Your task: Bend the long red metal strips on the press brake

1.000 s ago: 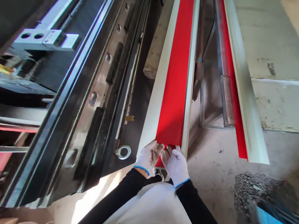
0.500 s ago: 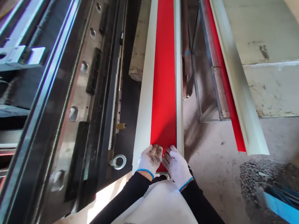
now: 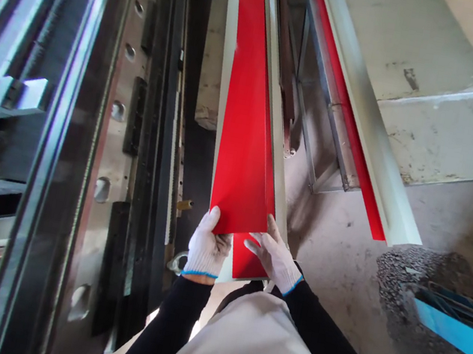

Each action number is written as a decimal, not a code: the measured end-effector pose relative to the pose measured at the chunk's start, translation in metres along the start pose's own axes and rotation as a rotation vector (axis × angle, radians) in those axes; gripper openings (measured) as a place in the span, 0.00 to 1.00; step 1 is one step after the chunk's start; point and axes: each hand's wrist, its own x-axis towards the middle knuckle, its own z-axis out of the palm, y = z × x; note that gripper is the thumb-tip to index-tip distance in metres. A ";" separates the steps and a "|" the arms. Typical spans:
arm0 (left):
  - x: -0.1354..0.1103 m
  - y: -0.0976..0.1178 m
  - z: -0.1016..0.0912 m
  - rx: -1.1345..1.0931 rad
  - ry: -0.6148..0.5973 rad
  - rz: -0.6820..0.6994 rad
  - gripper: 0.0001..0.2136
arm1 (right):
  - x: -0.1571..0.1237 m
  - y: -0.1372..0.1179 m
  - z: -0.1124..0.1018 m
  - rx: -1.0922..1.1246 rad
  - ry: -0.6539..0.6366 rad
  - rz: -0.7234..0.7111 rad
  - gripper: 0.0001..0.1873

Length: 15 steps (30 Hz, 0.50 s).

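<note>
A long red sheet-metal strip runs away from me, its near end raised above a second red strip with pale edges. My left hand, in a white knit glove with a blue cuff, grips the raised strip's near left corner, thumb on top and fingers underneath. At the near right corner, my right hand, gloved alike, holds the strip's edge with its thumb side. Part of its fingers lie under or just in front of the strip's end.
On the left stands a large dark machine with a holed steel beam. Another red strip with a pale folded edge rests on a metal frame at right. Beyond it lie pale sheets; a blue beam sits lower right.
The upper red strip's near end has come up and shifted left, showing another red surface beneath. My left hand has moved left to its corner; my right hand has stayed near the right edge.
</note>
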 end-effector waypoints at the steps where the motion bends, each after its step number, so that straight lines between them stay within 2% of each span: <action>1: -0.007 0.005 -0.001 0.025 -0.021 0.028 0.05 | 0.001 -0.009 0.013 -0.045 -0.096 -0.068 0.47; 3: -0.017 0.011 -0.006 0.084 -0.074 0.050 0.06 | 0.001 -0.026 0.034 -0.198 -0.226 -0.202 0.50; 5: -0.018 0.013 -0.016 0.145 -0.128 0.019 0.07 | 0.001 -0.037 0.043 -0.410 -0.238 -0.277 0.48; 7: -0.009 0.015 -0.024 0.220 -0.155 -0.014 0.11 | 0.004 -0.040 0.041 -0.618 -0.147 -0.316 0.50; 9: 0.005 0.020 -0.026 0.333 -0.246 -0.074 0.14 | 0.011 -0.039 0.035 -0.773 0.032 -0.387 0.47; 11: 0.017 0.028 -0.020 0.437 -0.362 -0.119 0.16 | 0.017 -0.036 0.030 -0.845 0.129 -0.407 0.41; 13: 0.025 0.034 -0.006 0.472 -0.431 -0.105 0.14 | 0.018 -0.035 0.030 -0.880 0.123 -0.390 0.37; 15: 0.027 0.035 0.014 0.443 -0.426 -0.041 0.11 | 0.015 -0.037 0.037 -0.918 0.098 -0.408 0.36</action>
